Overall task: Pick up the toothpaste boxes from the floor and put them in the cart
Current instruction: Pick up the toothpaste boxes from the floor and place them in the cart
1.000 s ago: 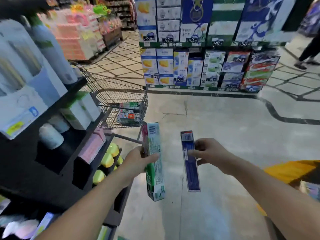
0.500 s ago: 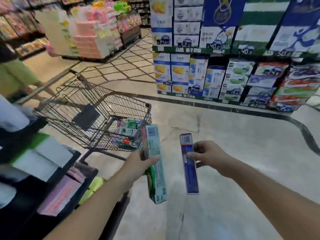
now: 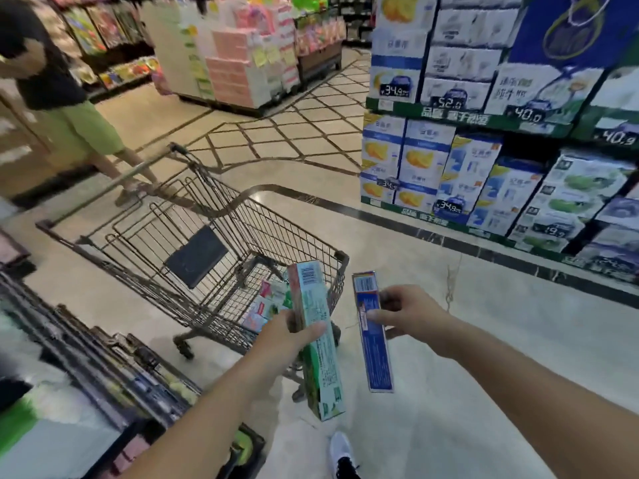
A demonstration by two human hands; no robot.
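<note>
Holding: two toothpaste boxes, one in each hand, both raised off the floor near the cart's front corner.
Left hand [image 3: 294,335]: grips the green toothpaste box [image 3: 318,340] about a third of the way down, thumb across its printed face; the fingers behind the box are hidden.
Green box position: upright and slightly tilted, barcode end up; its upper part overlaps the cart's front rim in the view, so I cannot tell whether it is over the basket or just in front of it.
Right hand [image 3: 411,314]: pinches the blue toothpaste box [image 3: 373,331] near its upper end, fingertips on its face and edge; the box hangs lengthwise, clear of the cart and beside the green one without touching it.
Cart [image 3: 193,216]: wire basket, child-seat flap with a dark panel; its handle runs off toward the left.
Inside the cart: several small boxes [image 3: 266,305] lie at the front end, partly covered by the green box and the wire mesh; their print is too blurred to read.
Floor: pale tile; a white shoe [image 3: 340,451] is cut off by the bottom edge.
Bystander [image 3: 58,98]: stands beyond the cart handle, head out of view.
Shelves [image 3: 484,174]: stacked cartons with price tags on the right, cropped by the frame.
Left foreground: a shelf unit, smeared beyond recognition.
</note>
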